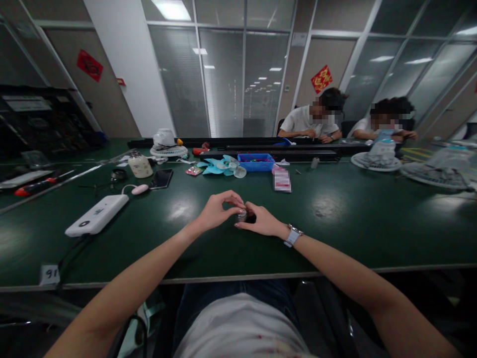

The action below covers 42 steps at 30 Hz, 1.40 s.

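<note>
A small silvery round object (242,215) stands on the green table (208,258), between my two hands. My left hand (219,210) curves over from the left, its thumb and fingertips closed on the top of the object. From the right, my right hand (262,220) wraps round the same object, thumb low at its near side and fingers at its upper right. The fingertips of both hands meet near its top and partly cover it. A watch with a pale strap (293,235) is on my right wrist.
A white power bank (97,215), a phone (161,179) and a cream bottle (140,164) lie or stand at left. Behind are light-blue fan blades (219,166), a blue tray (255,168) and white fan parts (376,160). Two people (312,119) sit across the table.
</note>
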Available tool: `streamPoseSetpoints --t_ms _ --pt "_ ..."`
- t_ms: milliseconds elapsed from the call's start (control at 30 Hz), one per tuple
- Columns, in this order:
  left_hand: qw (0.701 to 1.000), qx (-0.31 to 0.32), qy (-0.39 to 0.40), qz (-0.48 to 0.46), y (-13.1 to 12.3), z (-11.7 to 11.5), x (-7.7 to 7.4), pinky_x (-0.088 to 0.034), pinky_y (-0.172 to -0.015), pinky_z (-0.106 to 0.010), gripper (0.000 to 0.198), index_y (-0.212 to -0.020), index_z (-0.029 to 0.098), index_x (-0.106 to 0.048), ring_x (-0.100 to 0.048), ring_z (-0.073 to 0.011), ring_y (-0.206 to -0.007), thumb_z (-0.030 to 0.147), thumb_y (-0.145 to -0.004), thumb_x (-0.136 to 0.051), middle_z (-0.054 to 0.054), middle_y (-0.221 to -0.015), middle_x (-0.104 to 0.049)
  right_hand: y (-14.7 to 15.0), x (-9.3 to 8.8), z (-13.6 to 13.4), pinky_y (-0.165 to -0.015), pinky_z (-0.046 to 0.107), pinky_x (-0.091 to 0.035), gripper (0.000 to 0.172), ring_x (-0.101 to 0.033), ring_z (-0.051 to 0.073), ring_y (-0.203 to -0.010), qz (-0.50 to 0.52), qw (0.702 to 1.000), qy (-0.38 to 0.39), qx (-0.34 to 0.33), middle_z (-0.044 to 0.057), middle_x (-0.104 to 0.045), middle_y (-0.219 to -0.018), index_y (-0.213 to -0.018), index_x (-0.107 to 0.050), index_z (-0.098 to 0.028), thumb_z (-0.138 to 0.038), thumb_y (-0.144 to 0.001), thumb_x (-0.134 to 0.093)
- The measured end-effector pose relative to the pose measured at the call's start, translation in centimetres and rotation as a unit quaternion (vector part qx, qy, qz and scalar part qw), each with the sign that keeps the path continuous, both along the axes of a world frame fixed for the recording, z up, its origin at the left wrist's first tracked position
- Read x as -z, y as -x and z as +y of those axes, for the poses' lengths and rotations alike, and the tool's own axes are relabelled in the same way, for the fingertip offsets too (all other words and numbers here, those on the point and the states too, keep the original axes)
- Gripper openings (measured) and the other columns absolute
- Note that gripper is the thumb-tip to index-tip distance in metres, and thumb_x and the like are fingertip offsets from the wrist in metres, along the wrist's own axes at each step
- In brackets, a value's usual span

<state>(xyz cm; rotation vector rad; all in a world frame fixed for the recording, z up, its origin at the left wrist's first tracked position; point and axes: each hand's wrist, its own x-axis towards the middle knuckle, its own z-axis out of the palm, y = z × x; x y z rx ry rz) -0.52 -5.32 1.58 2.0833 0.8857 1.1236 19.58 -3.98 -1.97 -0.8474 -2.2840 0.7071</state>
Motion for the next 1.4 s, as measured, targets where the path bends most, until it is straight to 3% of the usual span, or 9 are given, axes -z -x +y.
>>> streamPoseSetpoints --t_ms 267,367,500,633,733,867,967,1133,1400 --pt "0.999 0.017 -0.029 0.035 0.1 -0.3 -0.3 -0.053 -0.086 -0.033 0.017 -0.096 0.017 -0.065 -0.071 -0.0207 -0.09 0.025 -0.082 -0.071 -0.005 -0.091 -0.074 -0.1 0.1 0.1 -0.063 0.028 -0.045 0.042 -0.06 0.017 -0.073 0.0 1.0 -0.01 0.001 0.002 -0.063 -0.084 -0.093 -0.052 -0.019 -0.052 -0.077 -0.072" --pt "0.997 -0.003 -0.043 0.061 0.0 -0.4 -0.3 -0.05 -0.09 -0.037 0.029 -0.104 0.019 -0.064 -0.069 -0.0239 -0.097 0.031 -0.08 -0.074 -0.006 -0.099 -0.073 -0.1 0.0 0.0 -0.065 0.028 -0.047 0.04 -0.062 0.018 -0.074 0.008 1.0 -0.005 -0.002 0.002 -0.064 -0.085 -0.093 -0.052 -0.019 -0.05 -0.077 -0.073" --pt "0.967 -0.184 -0.174 -0.042 0.3 -0.3 -0.8 -0.044 -0.095 -0.041 0.067 -0.135 0.028 -0.043 -0.053 -0.0293 -0.123 0.04 -0.078 -0.075 -0.01 -0.143 -0.049 0.0 0.0 -0.1 -0.072 0.03 -0.051 0.037 -0.065 0.018 -0.08 0.028 0.999 0.027 -0.025 0.002 -0.068 -0.09 -0.094 -0.053 -0.02 -0.048 -0.08 -0.072" --pt "0.865 -0.401 -0.247 -0.174 1.5 0.5 -1.2 -0.044 -0.092 -0.035 0.033 -0.125 0.025 -0.047 -0.057 -0.0221 -0.113 0.035 -0.095 -0.054 -0.007 -0.128 -0.055 -0.1 -0.1 -0.2 -0.076 0.033 -0.053 0.038 -0.067 0.02 -0.085 0.027 0.999 0.038 -0.027 0.004 -0.07 -0.096 -0.096 -0.053 -0.02 -0.048 -0.079 -0.073" --pt "0.84 -0.458 -0.243 -0.161 2.0 1.0 -1.3 -0.046 -0.086 -0.032 0.02 -0.112 0.022 -0.055 -0.058 -0.02 -0.103 0.033 -0.095 -0.052 -0.005 -0.112 -0.061 -0.2 -0.3 -0.2 -0.077 0.033 -0.053 0.037 -0.067 0.02 -0.086 0.021 0.999 0.042 -0.027 0.004 -0.07 -0.098 -0.097 -0.054 -0.02 -0.048 -0.08 -0.072" --pt "0.91 -0.352 -0.221 -0.017 1.7 0.7 -1.2 -0.041 -0.097 -0.038 0.017 -0.1 0.023 -0.068 -0.054 -0.0231 -0.108 0.035 -0.093 -0.057 -0.004 -0.107 -0.067 -0.1 -0.1 -0.2 -0.075 0.032 -0.053 0.037 -0.067 0.019 -0.084 0.023 0.999 0.038 -0.022 0.004 -0.069 -0.094 -0.095 -0.053 -0.02 -0.047 -0.08 -0.072" --pt "0.95 -0.235 -0.181 0.097 1.1 0.4 -0.8 -0.033 -0.107 -0.045 0.017 -0.094 0.028 -0.076 -0.043 -0.0281 -0.122 0.041 -0.086 -0.067 -0.004 -0.121 -0.063 0.0 0.1 0.0 -0.074 0.032 -0.052 0.038 -0.066 0.019 -0.082 0.024 0.999 0.027 -0.019 0.004 -0.068 -0.093 -0.096 -0.053 -0.02 -0.047 -0.079 -0.073" --pt "0.966 -0.129 -0.101 0.201 1.1 0.6 0.2 -0.027 -0.111 -0.055 0.022 -0.094 0.035 -0.079 -0.029 -0.0347 -0.133 0.048 -0.077 -0.074 -0.004 -0.142 -0.046 0.0 0.2 0.0 -0.067 0.029 -0.05 0.039 -0.064 0.018 -0.077 0.017 1.0 0.013 -0.006 0.002 -0.066 -0.088 -0.094 -0.051 -0.02 -0.049 -0.078 -0.073" --pt "0.974 -0.051 -0.017 0.218 1.7 0.9 -0.4 -0.027 -0.111 -0.054 0.03 -0.099 0.035 -0.078 -0.037 -0.0345 -0.132 0.041 -0.07 -0.081 -0.005 -0.14 -0.051 -0.1 0.0 0.0 -0.065 0.028 -0.047 0.038 -0.06 0.017 -0.073 0.024 0.999 0.015 -0.017 0.0 -0.063 -0.084 -0.089 -0.05 -0.02 -0.048 -0.078 -0.073"
